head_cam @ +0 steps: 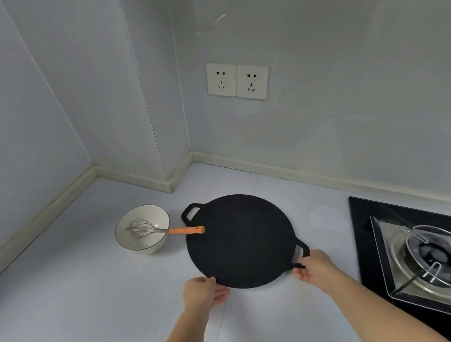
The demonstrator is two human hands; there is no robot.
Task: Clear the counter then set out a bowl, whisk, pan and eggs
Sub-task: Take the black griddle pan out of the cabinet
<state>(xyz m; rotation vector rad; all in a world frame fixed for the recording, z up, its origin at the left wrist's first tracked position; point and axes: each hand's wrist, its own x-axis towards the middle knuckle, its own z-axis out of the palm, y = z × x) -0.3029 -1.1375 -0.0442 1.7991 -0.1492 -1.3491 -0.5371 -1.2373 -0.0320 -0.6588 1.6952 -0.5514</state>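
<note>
A: Nearest?
B: Left hand [203,291] grips the pan [242,240] at its near rim; right hand [316,270] closes on its handle. Pan on the counter [78,305].
A: Beyond?
B: Bowl [143,229] out, whisk [163,230] inside.
A: Left?
B: Eggs, none visible.

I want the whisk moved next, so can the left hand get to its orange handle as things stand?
Probably yes. The left hand is at the near rim of the pan, and only bare counter lies between it and the bowl. The whisk handle sticks out over the pan's edge, uncovered.
</note>
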